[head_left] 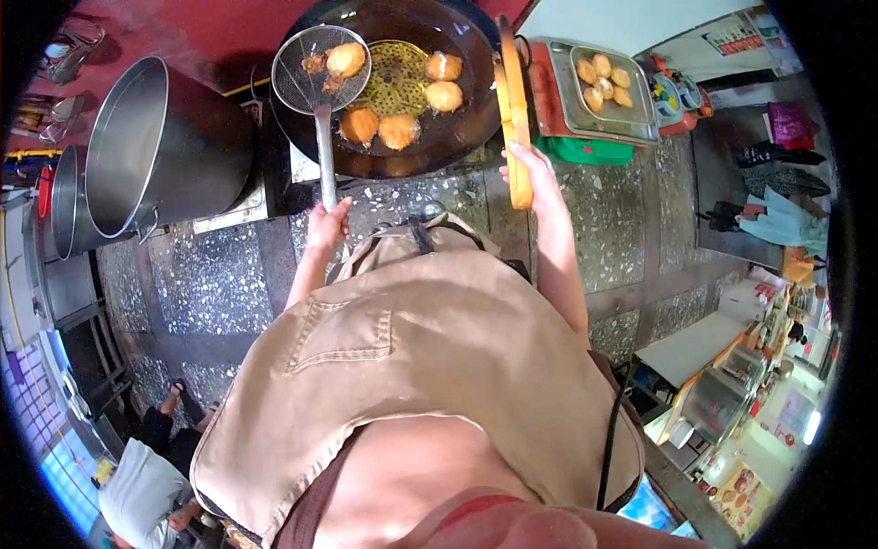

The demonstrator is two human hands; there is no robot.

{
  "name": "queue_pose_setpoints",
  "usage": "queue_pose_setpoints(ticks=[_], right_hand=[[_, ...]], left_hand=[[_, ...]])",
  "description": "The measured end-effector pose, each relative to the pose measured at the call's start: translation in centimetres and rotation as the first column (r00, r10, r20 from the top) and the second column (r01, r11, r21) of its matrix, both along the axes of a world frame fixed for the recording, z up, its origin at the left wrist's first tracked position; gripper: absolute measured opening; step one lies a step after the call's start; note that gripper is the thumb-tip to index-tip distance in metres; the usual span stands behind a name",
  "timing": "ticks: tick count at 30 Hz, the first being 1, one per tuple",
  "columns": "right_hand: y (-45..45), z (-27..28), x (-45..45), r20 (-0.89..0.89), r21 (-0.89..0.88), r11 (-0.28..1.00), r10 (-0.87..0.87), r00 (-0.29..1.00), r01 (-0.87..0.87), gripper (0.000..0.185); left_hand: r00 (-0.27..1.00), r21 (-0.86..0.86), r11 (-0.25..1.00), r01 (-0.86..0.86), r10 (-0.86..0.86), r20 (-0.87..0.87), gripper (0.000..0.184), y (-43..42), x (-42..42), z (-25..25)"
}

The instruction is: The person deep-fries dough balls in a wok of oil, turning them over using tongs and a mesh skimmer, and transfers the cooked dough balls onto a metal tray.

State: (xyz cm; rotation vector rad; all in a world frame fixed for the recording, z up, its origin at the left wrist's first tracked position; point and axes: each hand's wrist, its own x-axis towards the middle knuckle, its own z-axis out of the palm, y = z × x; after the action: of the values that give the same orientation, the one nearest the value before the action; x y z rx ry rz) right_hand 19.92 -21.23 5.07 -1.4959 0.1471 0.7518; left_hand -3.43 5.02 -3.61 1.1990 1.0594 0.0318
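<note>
My left hand (329,225) is closed around the metal handle of a mesh skimmer (300,84). One golden fried piece (346,60) and some darker fried bits lie in its mesh, over the left side of a large dark wok (457,151). Several more fried pieces (399,132) float in the wok's yellow oil (395,78). My right hand (538,179) grips long yellow-orange tongs (518,137), which look wooden. They point away from me at the wok's right rim, with no food visible between their tips.
Right of the wok, a metal tray (576,114) bears several fried pieces. Below it is a green container (590,151). A deep metal pot (174,146) stands to the left. Another person (146,485) is at the lower left. Counters with containers line the right.
</note>
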Motion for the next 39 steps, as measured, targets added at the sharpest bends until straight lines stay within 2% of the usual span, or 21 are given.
queue_pose_setpoints(ticks=[3, 4, 5, 6, 7, 8, 10, 11, 14, 15, 18, 26, 32, 39], right_hand=[[0.3, 0.5, 2.4, 0.246, -0.316, 0.939, 0.222, 0.944, -0.138, 0.051], [-0.2, -0.1, 3.4, 0.324, -0.438, 0.878, 0.355, 0.877, -0.193, 0.064], [-0.4, 0.2, 3.7, 0.339, -0.709, 0.689, 0.524, 0.781, -0.154, 0.072], [0.1, 1.6, 3.9, 0.291, -0.898, 0.438, 0.680, 0.673, -0.054, 0.081], [0.6, 3.3, 3.8, 0.136, -0.958, 0.266, 0.755, 0.641, -0.110, 0.092], [1.0, 3.5, 3.9, 0.131, -0.958, 0.262, 0.759, 0.638, -0.116, 0.092], [1.5, 3.6, 4.0, -0.025, -0.992, 0.045, 0.854, 0.520, -0.121, 0.092], [1.8, 3.6, 4.2, -0.031, -0.991, 0.038, 0.860, 0.509, -0.125, 0.092], [2.9, 3.3, 4.7, -0.114, -0.993, -0.094, 0.878, 0.465, -0.066, 0.081], [3.1, 3.1, 4.9, -0.110, -0.994, -0.096, 0.883, 0.456, -0.054, 0.073], [3.8, 2.4, 5.2, -0.121, -0.993, -0.111, 0.897, 0.425, -0.050, 0.069], [5.3, 0.9, 5.5, -0.109, -0.993, -0.082, 0.922, 0.371, -0.087, 0.068], [8.3, -0.1, 5.3, -0.054, -0.997, -0.035, 0.939, 0.340, -0.064, 0.070], [11.4, -0.4, 5.9, -0.015, -1.000, -0.018, 0.937, 0.349, 0.005, 0.083]], left_hand=[[0.999, 0.029, 0.999, -0.037, 0.037, -0.012, 0.022, -0.8, 0.7, -0.2], [0.999, 0.042, 0.998, -0.049, 0.050, -0.020, 0.022, -1.0, 0.8, -0.4], [1.000, 0.041, 0.999, -0.026, 0.027, -0.008, 0.024, -1.2, 0.8, 0.0], [0.999, 0.037, 0.999, -0.032, 0.032, -0.014, 0.024, -1.4, 0.9, -0.2], [0.999, 0.046, 0.998, -0.037, 0.037, -0.014, 0.025, -1.5, 0.9, -0.5], [0.999, 0.057, 0.998, -0.041, 0.042, -0.013, 0.026, -1.6, 0.9, -0.6], [0.998, 0.031, 0.998, -0.063, 0.064, -0.017, 0.026, -1.8, 1.0, -0.8], [0.998, 0.038, 0.998, -0.055, 0.055, -0.008, 0.026, -1.8, 0.9, -0.9], [0.998, 0.059, 0.997, -0.057, 0.059, -0.033, 0.026, -2.2, 1.1, -0.9], [0.998, 0.038, 0.997, -0.066, 0.067, -0.016, 0.026, -2.3, 1.2, -0.8], [0.998, 0.009, 0.998, -0.069, 0.069, -0.001, 0.026, -2.4, 1.2, -1.0], [0.993, 0.005, 0.993, -0.119, 0.119, 0.001, 0.025, -2.7, 1.6, -1.1], [0.994, -0.006, 0.994, -0.108, 0.108, -0.004, 0.023, -2.7, 1.8, -0.5], [0.995, 0.032, 0.995, -0.095, 0.096, -0.015, 0.023, -2.7, 2.0, -0.4]])
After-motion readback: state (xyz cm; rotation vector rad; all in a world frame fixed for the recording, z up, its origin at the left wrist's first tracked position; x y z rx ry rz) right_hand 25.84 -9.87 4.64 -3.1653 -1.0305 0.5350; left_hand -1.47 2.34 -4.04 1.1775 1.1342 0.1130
